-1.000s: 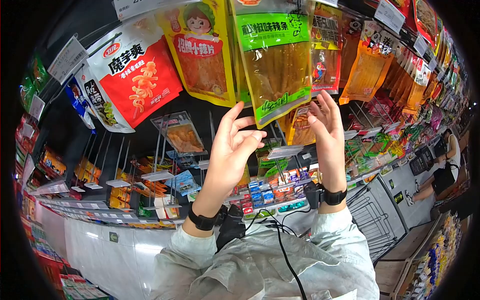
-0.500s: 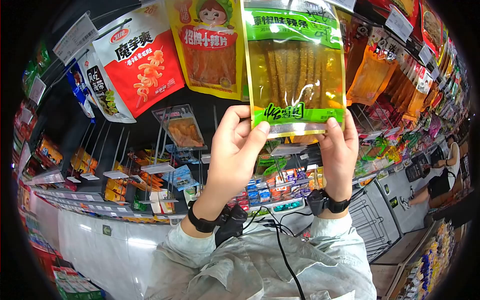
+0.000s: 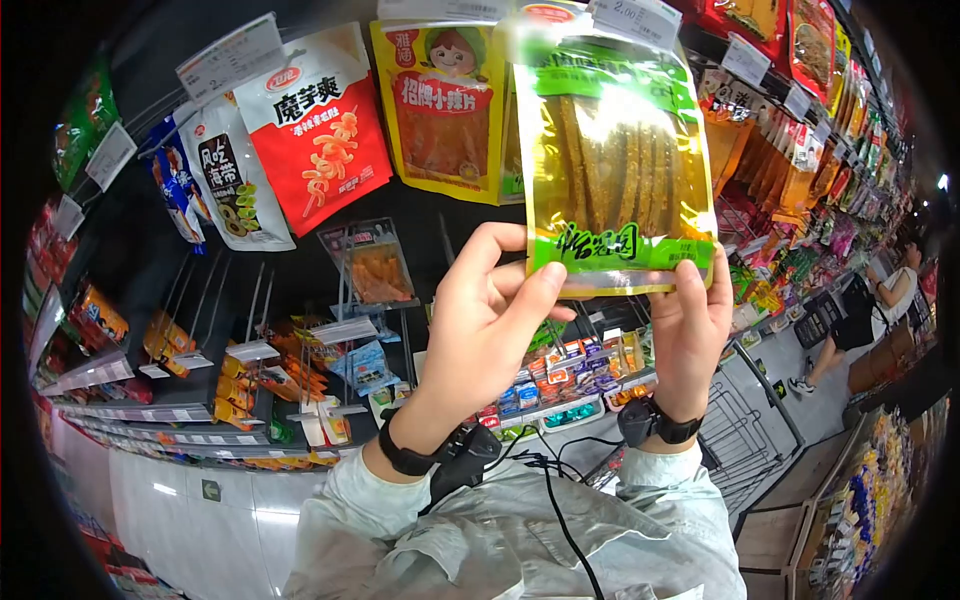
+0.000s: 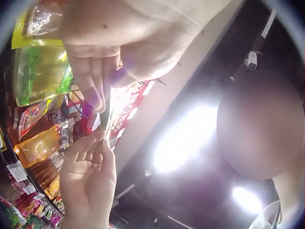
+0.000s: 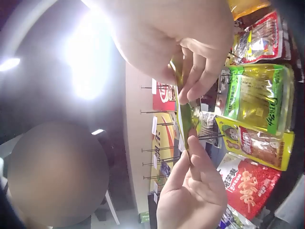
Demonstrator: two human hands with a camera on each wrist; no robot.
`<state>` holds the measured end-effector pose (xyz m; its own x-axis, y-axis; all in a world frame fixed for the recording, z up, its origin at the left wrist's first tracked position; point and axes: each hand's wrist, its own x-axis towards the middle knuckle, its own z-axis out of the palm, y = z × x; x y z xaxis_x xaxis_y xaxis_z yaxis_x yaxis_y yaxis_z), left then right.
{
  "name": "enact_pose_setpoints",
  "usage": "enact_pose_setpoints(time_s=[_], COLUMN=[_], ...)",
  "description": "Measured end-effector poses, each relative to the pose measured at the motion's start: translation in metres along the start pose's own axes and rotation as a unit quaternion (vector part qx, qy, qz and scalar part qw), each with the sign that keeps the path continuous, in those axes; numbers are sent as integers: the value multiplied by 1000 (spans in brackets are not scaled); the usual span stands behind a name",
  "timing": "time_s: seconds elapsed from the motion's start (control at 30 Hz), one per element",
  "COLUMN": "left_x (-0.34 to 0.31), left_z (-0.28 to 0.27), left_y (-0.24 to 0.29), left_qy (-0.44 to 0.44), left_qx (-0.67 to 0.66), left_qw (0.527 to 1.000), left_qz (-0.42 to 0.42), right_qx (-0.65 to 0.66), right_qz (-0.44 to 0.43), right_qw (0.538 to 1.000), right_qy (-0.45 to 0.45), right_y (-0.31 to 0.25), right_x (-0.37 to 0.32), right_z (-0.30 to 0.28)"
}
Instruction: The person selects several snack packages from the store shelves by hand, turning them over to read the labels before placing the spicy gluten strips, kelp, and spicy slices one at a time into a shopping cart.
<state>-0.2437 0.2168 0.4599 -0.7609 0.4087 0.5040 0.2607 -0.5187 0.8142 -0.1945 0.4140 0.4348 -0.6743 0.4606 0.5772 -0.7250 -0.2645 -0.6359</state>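
A clear and green packet of brown strips [image 3: 625, 165] is held upright by its lower corners in the head view. My left hand [image 3: 480, 320] pinches the lower left corner, thumb on the front. At the lower right corner my right hand [image 3: 688, 335] pinches it the same way. The left wrist view shows the packet edge-on between my left hand [image 4: 119, 43] and my right hand [image 4: 89, 181]. In the right wrist view it is also edge-on, my right hand [image 5: 181, 43] above and my left hand [image 5: 193, 191] below.
A red and white packet [image 3: 320, 140] and a yellow packet [image 3: 440, 110] hang to the left. Orange packets [image 3: 720, 130] hang at the right. Below are metal hooks and small boxed goods [image 3: 540, 385]. A shopping cart [image 3: 745, 430] and a person [image 3: 880, 305] are at the right.
Both hands have come up from below the packet and taken hold of its lower corners. The packet now faces the head camera more squarely and sits further right.
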Motion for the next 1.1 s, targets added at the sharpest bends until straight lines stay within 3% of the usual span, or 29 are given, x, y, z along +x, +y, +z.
enact_pose_setpoints(time_s=[0.23, 0.37, 0.47, 0.57, 0.7, 0.8, 0.83, 0.97, 1.1], left_x=[-23, -73, -126, -180, -237, -275, -285, -319, -345], left_z=[-18, -48, -83, -109, -137, -148, -149, -152, -161], left_y=[12, -5, -21, -35, -41, -35, -36, -21, -17], left_qy=[-50, -7, -5, 16, 10, -5, -11, 20, 24], left_qx=[24, 93, 130, 88, 85, 175, 149, 120, 169], left_qw=[998, 995, 987, 982, 978, 959, 966, 949, 947], left_qz=[-22, -34, -97, -167, -189, -223, -210, -290, -272], right_qx=[-1, -49, -98, -159, -230, -236, -235, -253, -268], right_qz=[-9, 82, 228, 265, 305, 337, 367, 418, 458], right_qw=[1000, 995, 969, 950, 919, 908, 897, 867, 835], right_qy=[16, -2, -10, -46, -93, -79, -68, -90, -145], right_y=[-7, 7, 14, 27, 24, 28, 29, 30, 37], right_x=[-35, -87, -134, -177, -220, -250, -258, -280, -291], right_z=[18, 18, 13, 16, 29, 39, 43, 67, 78])
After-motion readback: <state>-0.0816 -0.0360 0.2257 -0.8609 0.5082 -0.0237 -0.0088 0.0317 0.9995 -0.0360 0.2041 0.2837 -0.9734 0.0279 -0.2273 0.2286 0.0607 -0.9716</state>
